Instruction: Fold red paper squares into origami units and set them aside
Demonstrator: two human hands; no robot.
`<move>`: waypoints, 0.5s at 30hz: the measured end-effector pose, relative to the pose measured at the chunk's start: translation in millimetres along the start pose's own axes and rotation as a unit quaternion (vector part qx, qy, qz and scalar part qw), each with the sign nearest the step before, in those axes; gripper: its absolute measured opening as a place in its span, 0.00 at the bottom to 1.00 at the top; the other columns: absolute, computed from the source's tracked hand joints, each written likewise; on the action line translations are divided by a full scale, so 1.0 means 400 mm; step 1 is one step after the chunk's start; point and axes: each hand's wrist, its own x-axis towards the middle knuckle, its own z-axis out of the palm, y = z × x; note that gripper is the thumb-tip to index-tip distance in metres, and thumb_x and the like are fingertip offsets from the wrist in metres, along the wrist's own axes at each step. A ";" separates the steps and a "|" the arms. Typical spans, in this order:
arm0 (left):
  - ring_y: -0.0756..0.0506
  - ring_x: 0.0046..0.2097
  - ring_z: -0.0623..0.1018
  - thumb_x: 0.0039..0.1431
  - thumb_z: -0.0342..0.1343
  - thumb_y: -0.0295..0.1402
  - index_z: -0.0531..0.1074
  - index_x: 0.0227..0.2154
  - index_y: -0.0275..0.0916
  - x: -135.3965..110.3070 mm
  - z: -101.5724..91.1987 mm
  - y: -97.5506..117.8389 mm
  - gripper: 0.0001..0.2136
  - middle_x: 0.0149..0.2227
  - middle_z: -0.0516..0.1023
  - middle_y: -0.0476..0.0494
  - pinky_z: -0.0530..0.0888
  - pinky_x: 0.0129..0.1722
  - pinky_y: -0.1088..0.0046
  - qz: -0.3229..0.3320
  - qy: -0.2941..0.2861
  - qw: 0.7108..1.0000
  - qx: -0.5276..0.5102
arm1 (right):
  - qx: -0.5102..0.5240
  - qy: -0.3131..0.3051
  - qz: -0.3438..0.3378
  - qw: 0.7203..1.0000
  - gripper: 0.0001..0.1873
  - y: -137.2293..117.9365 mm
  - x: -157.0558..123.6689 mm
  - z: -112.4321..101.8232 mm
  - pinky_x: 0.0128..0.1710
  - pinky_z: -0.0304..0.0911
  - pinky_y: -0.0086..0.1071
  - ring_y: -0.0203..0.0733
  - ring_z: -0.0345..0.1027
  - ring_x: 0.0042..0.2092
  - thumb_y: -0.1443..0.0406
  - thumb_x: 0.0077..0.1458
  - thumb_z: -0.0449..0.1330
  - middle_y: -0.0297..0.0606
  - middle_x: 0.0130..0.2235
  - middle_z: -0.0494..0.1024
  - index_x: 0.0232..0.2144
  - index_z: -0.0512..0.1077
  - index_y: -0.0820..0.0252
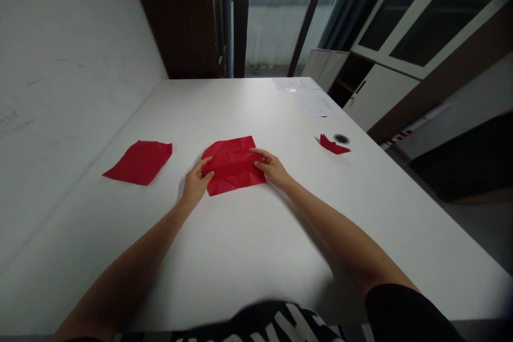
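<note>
A creased sheet of red paper (233, 163) is held between my two hands over the middle of the white table. My left hand (196, 180) grips its left edge, with the thumb on the upper face and the fingers near the side. On the opposite edge, my right hand (272, 166) pinches the paper between thumb and fingers. The sheet's far left corner curls, and fold lines run across its face. Parts of the fingers behind the paper are hidden.
Another red paper sheet (140, 163) lies at the left. A folded red paper boat (335, 145) sits at the right beside a round cable hole (341, 139). Printed papers (318, 102) lie at the table's far right edge. A wall (68, 64) borders the left side.
</note>
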 end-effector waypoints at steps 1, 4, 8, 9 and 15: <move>0.45 0.49 0.79 0.59 0.58 0.34 0.70 0.58 0.40 0.000 -0.002 0.002 0.23 0.50 0.79 0.42 0.77 0.50 0.66 0.003 0.006 1.000 0.020 | -0.016 0.001 -0.002 1.000 0.27 -0.002 0.000 -0.002 0.48 0.70 0.41 0.44 0.73 0.47 0.58 0.52 0.65 0.38 0.48 0.79 0.55 0.70 0.52; 0.44 0.49 0.79 0.60 0.57 0.34 0.71 0.58 0.44 -0.006 -0.010 0.018 0.22 0.55 0.77 0.43 0.76 0.53 0.63 0.023 0.026 0.994 0.103 | -0.110 -0.006 -0.039 0.993 0.22 -0.020 -0.005 -0.007 0.46 0.70 0.40 0.45 0.73 0.45 0.57 0.56 0.63 0.38 0.46 0.79 0.52 0.71 0.52; 0.42 0.52 0.78 0.62 0.57 0.32 0.70 0.59 0.46 -0.009 -0.024 0.046 0.22 0.56 0.77 0.44 0.74 0.56 0.60 0.082 0.038 0.977 0.192 | -0.357 0.004 -0.127 0.925 0.20 -0.055 -0.012 -0.006 0.51 0.65 0.43 0.48 0.71 0.47 0.63 0.58 0.61 0.39 0.50 0.78 0.53 0.73 0.51; 0.41 0.52 0.77 0.62 0.57 0.32 0.70 0.59 0.46 -0.007 -0.028 0.052 0.22 0.55 0.77 0.43 0.73 0.56 0.59 0.098 0.041 0.972 0.211 | -0.404 0.010 -0.146 0.903 0.19 -0.063 -0.012 -0.005 0.52 0.64 0.44 0.48 0.70 0.47 0.64 0.58 0.61 0.40 0.49 0.78 0.53 0.74 0.51; 0.40 0.49 0.75 0.63 0.56 0.33 0.78 0.44 0.44 0.007 -0.047 0.079 0.09 0.42 0.79 0.43 0.72 0.55 0.57 0.167 0.037 0.943 0.285 | -0.488 0.027 -0.241 0.839 0.11 -0.096 -0.019 -0.002 0.50 0.63 0.46 0.50 0.66 0.47 0.68 0.60 0.58 0.42 0.42 0.77 0.40 0.79 0.53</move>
